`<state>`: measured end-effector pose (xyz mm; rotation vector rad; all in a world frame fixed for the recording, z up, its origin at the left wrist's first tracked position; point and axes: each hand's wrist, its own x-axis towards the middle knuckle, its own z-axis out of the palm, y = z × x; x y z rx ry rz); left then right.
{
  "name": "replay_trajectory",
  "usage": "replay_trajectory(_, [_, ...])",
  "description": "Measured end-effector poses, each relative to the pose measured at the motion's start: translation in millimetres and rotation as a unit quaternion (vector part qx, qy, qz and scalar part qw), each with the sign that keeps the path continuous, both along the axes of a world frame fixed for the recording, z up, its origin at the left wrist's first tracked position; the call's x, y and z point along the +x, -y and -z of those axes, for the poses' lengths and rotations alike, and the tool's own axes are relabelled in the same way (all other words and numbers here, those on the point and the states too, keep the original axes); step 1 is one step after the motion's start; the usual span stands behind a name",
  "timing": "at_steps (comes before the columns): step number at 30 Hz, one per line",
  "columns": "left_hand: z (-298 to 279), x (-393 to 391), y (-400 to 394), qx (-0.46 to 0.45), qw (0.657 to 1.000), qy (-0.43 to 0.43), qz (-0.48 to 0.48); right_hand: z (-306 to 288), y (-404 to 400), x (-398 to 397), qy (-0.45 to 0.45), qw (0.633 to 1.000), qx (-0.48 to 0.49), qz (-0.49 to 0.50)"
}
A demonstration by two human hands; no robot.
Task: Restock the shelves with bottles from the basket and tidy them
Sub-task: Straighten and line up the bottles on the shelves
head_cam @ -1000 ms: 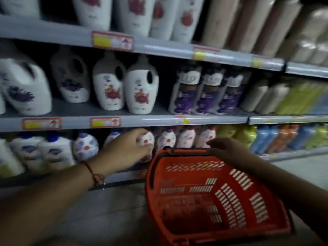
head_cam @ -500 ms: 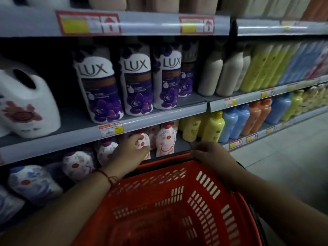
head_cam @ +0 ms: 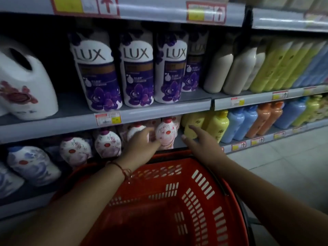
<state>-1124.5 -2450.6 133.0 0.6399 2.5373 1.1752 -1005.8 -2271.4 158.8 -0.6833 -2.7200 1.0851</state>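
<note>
Head camera looks down at my two hands in front of the shelves. Big purple bottles [head_cam: 136,75] stand on the middle shelf [head_cam: 152,113] above my hands, and a big white jug [head_cam: 26,86] with a red flower stands at its left end. Yellow bottles [head_cam: 217,124], blue bottles [head_cam: 241,123] and orange bottles [head_cam: 264,118] stand in a row on the low shelf, to the right of my hands. Small round white bottles [head_cam: 74,150] with flowers line the same low shelf on the left.

The red basket [head_cam: 200,185] sits just under my arms, close to the low shelf. Its inside is dark, and I cannot tell what lies in it.

My left hand [head_cam: 142,146] is on a small white flower bottle [head_cam: 134,131] with a red cap. My fingers curl round it. Another flower bottle [head_cam: 166,134] stands just beside it, touching my thumb. My right hand [head_cam: 200,144] is in the air near the yellow bottles, with fingers straight and apart, holding nothing.

A thin red string [head_cam: 122,170] is round my left wrist.

The purple bottles say LUX in big letters. Price tags [head_cam: 107,118] with yellow and red sit on the shelf edges, and some have a red arrow pointing up. The small writing is too blurry to read.
</note>
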Motion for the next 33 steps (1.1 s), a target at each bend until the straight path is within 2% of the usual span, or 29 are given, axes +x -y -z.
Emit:
replay_trajectory(6, [-8.4,-26.8,-19.5,-0.026,0.997,0.07,-0.023,5.0,-21.2,-35.8,0.06,0.992,-0.085,0.071])
replay_trajectory(9, [7.9,-42.6,-46.2,-0.028,0.994,0.107,-0.01,17.7,-42.3,-67.6,0.057,0.984,-0.127,0.109])
replay_trajectory(14, [39.5,-65.3,-82.8,-0.011,0.99,0.136,0.035,63.8,-59.6,-118.5,0.029,0.98,-0.171,0.097])
replay_trajectory(18, [73.4,-83.1,-95.0,0.017,0.979,0.205,0.001,87.9,-61.1,-138.9,0.063,0.977,-0.185,0.08])
replay_trajectory(24, [87.0,-95.8,-109.0,-0.027,0.959,0.271,-0.082,103.7,-69.4,-153.9,0.061,0.987,-0.141,0.033])
replay_trajectory(26, [85.2,-100.7,-114.2,-0.03,0.954,0.286,-0.088,100.2,-78.5,-155.3,0.052,0.991,-0.121,0.012])
replay_trajectory(29, [82.8,-108.8,-115.0,-0.047,0.946,0.313,-0.075,89.4,-86.3,-155.0,0.085,0.989,-0.117,-0.025])
replay_trajectory(33, [82.7,-113.9,-117.1,-0.064,0.965,0.251,-0.042,84.5,-77.2,-159.2,0.105,0.989,-0.098,-0.037])
